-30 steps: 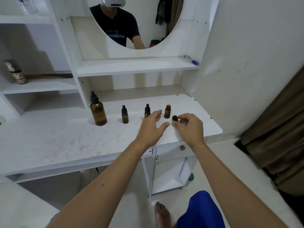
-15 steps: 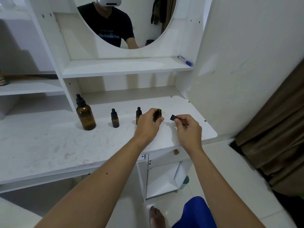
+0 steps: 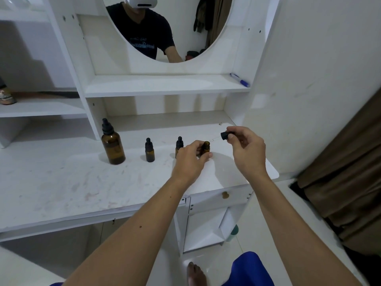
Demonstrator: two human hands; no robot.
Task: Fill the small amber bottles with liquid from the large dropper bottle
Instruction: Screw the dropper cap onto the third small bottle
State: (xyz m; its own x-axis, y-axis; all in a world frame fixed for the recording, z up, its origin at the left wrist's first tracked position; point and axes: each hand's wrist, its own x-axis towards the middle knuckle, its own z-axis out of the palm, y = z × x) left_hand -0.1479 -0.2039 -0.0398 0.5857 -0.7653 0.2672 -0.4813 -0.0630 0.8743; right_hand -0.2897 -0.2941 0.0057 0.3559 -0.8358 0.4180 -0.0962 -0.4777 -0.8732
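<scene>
The large amber dropper bottle [image 3: 113, 144] stands capped at the left of the white vanity top [image 3: 82, 182]. A small capped amber bottle [image 3: 149, 150] stands to its right, and another small capped bottle [image 3: 179, 144] shows behind my left hand. My left hand [image 3: 190, 159] holds an uncapped small amber bottle [image 3: 205, 148] upright on the top. My right hand [image 3: 245, 148] pinches that bottle's black dropper cap [image 3: 225, 135] above and to the right, its thin glass pipette pointing left toward the open neck.
A mirror [image 3: 169, 27] and a shelf with a blue marker [image 3: 240, 79] rise behind the bottles. The wall is close on the right, with a brown curtain [image 3: 346, 182] beyond. A drawer knob [image 3: 225, 195] sits under the table edge. My bare foot [image 3: 195, 274] is on the floor.
My left hand took hold of the open small bottle. My right hand picked up the dropper cap from the top and raised it up and to the right.
</scene>
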